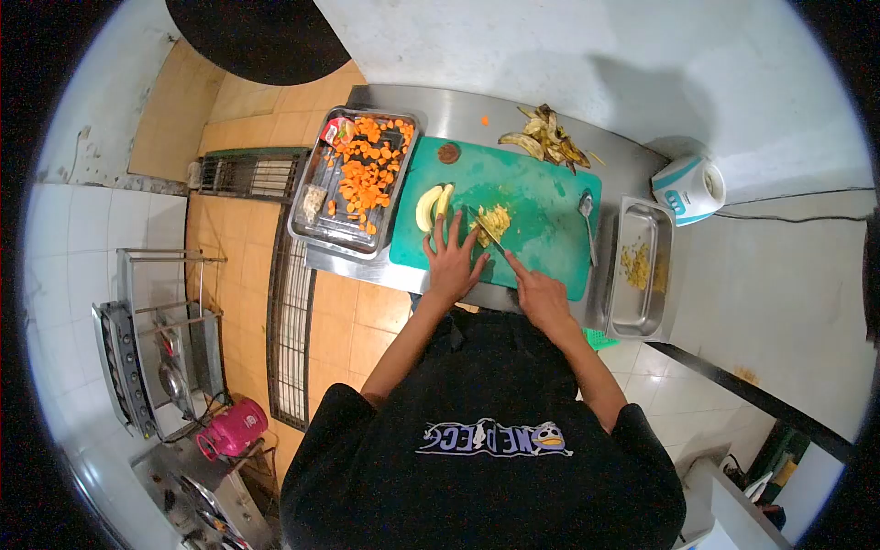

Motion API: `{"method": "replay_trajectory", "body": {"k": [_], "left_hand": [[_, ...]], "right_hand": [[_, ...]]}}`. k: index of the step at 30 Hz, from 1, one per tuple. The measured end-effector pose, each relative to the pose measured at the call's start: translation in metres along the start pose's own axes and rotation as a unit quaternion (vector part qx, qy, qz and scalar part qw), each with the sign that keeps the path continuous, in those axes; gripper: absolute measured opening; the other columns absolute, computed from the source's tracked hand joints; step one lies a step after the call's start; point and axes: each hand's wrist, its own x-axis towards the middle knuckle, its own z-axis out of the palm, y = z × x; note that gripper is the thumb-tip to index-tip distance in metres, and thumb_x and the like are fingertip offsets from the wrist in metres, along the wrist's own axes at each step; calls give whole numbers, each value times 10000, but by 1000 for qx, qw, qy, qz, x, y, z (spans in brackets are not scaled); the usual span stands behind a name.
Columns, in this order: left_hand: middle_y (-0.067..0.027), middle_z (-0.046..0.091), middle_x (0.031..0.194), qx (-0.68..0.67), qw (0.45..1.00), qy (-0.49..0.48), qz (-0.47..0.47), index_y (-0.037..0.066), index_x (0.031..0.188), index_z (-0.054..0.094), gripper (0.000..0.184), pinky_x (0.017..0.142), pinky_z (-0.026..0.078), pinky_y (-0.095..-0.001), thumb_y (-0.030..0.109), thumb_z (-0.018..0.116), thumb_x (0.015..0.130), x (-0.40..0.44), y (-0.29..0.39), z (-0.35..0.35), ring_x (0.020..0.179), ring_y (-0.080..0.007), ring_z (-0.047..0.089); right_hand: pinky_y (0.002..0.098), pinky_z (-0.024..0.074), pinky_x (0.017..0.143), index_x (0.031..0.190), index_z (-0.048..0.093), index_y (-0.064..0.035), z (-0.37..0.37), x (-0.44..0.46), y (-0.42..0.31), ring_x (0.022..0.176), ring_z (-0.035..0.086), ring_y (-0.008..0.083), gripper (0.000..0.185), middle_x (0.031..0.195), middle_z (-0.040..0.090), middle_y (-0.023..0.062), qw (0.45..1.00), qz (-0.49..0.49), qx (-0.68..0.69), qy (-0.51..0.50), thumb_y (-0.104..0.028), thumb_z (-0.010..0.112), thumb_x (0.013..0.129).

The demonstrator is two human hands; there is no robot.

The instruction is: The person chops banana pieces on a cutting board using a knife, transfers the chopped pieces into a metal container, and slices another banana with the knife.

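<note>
My right hand (543,298) is closed around the handle of a knife (493,240), whose blade reaches into a small heap of chopped banana (495,218) on a green cutting board (550,247). Fingers spread, my left hand (449,266) lies over the board's near edge, left of the knife. Its fingertips are at the lower ends of two peeled bananas (426,207), and I cannot tell whether they press on them. Toward the back of the board sits a round brown piece (448,153). A spoon (588,220) lies along the right side.
Left of the board, a metal tray (316,229) holds cut carrots, a red packet and a small clear bag. Banana peels (550,139) lie behind the board. A steel pan (652,302) with yellow pieces stands at the right, near a white-and-teal container (689,190).
</note>
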Motion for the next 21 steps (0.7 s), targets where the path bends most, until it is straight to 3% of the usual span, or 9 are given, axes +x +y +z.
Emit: {"method": "replay_trajectory", "body": {"k": [21], "left_hand": [[-179,249,1668,-6,999,-23,-25,86,1516,485,685,1118,207,-705,458,650,965,-10,-3,-8,1534,-461,157]], "right_hand": [[573,553,620,1600,354,-323,2,3,2,690,696,414,662,851,701,185,1000,-13,5,19,-197,585,993]]}}
